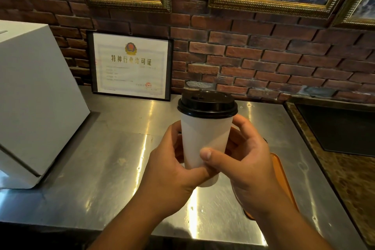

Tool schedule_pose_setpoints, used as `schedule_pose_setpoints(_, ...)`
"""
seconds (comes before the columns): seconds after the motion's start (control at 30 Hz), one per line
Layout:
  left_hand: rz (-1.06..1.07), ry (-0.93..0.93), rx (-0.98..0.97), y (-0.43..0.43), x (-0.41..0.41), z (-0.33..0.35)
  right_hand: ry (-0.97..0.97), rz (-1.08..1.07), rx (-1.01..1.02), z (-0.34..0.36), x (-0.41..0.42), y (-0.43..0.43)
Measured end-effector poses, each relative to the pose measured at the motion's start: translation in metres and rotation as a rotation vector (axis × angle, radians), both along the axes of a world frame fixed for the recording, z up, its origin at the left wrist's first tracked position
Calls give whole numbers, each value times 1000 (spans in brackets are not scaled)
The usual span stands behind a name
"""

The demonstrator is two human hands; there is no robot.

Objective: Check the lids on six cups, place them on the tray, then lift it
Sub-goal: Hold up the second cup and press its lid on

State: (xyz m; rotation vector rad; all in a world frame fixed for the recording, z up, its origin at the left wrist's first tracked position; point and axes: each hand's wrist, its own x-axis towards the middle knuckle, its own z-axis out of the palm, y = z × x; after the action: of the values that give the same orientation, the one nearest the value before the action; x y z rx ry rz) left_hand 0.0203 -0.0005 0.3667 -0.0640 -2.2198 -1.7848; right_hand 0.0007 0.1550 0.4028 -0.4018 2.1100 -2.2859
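- One cup (205, 140) is seen, closed by one lid (207, 103); two hands and one tray (284, 176) are counted.
- The cup is held upright in the air above the steel counter (113, 164), its long axis vertical, lid end up and narrower base down.
- The left hand (172, 168) is curled round the cup's lower body from the left. The right hand (249, 164) is wrapped round it from the right, thumb pressed on the front.
- The cup is smooth white paper, tapered; the lid is black, round and domed.
- The tray, orange with a rounded rim, is mostly hidden behind the right hand, just right of the cup.
- The counter below the cup is brushed, scratched metal.
- Left of the cup a white box (34, 97) stands; behind the cup one framed certificate (130, 65) leans on a brick wall (263, 57).
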Motion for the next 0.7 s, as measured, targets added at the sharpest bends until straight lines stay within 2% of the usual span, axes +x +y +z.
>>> schedule_pose_setpoints(0.5,7,7,-48,-3,-6,-5,34,-16,-5,-9,3,-2)
schedule_pose_setpoints(0.7,-51,2,-8,-2,2,9,1,139,-81,-6,-4,7)
